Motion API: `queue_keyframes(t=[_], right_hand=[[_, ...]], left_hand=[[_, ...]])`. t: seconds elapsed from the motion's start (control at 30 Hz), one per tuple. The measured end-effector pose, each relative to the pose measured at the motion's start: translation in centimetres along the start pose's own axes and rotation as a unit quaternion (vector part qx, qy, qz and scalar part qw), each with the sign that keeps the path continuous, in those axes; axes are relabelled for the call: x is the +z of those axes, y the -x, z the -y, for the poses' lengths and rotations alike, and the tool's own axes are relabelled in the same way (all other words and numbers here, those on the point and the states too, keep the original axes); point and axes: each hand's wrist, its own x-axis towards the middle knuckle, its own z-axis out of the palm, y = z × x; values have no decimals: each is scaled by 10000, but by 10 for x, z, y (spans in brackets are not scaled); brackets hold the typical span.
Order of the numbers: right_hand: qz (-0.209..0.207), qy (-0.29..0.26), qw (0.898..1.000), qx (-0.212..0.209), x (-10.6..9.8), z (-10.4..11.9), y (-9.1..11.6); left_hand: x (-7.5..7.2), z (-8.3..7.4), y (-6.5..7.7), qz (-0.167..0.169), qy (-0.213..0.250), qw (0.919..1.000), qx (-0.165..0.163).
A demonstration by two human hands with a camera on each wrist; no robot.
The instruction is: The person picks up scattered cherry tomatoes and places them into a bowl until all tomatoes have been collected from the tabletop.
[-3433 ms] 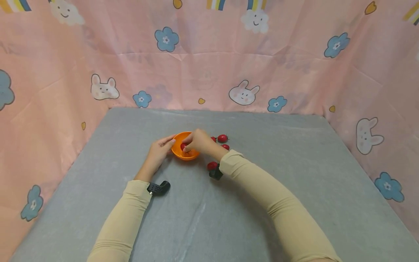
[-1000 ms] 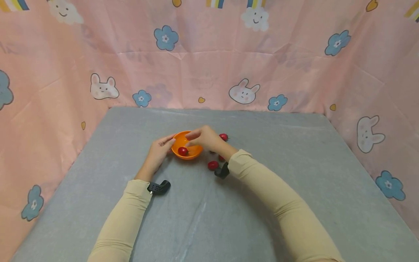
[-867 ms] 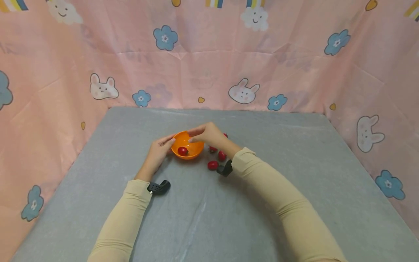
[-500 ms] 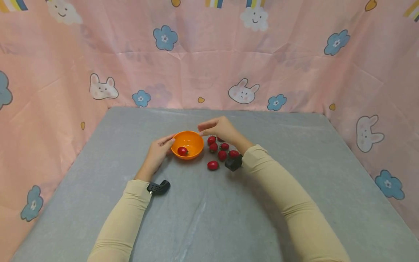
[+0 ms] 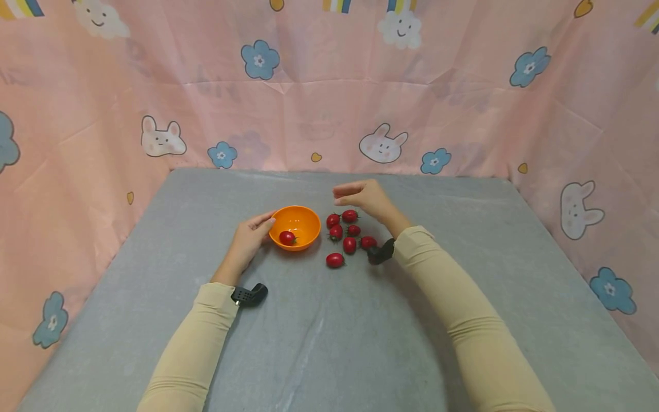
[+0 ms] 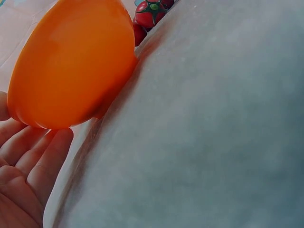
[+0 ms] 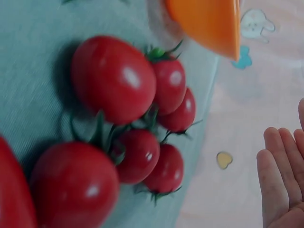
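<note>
An orange bowl (image 5: 308,224) stands on the grey table, with one red cherry tomato (image 5: 287,237) inside it. My left hand (image 5: 248,239) holds the bowl's left side, thumb at the rim and fingers against the outer wall, as the left wrist view shows from below. Several more cherry tomatoes (image 5: 349,245) with green stems lie loose to the right of the bowl. Above their far end hovers my right hand (image 5: 368,197), its fingers extended and nothing in them. In the right wrist view the tomatoes (image 7: 114,78) cluster beside that hand (image 7: 285,175).
A grey cloth covers the table (image 5: 319,343). Pink curtain (image 5: 319,103) with printed bunnies and flowers closes off the back and both sides. Each wrist wears a black camera mount (image 5: 250,294).
Earlier my right hand held a cherry tomato inside the bowl. It has let go, and has since moved right and away over the loose tomatoes. My left hand stays at the bowl.
</note>
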Motion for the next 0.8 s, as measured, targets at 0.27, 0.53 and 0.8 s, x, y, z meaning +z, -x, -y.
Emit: queue_keyframes(t=[0.27,0.53,0.8], right_hand=[[-34,48,9999,84,-9,-14,-5],[-202,142,9995,188,-11,-21,-6],[-303,177,9989,304,-15,-30,-9]], left_hand=[[0,-1,1,14,45,10000,10],[0,0,0,4,14,10000,16],[0,0,-1,-1,12,10000,-17]])
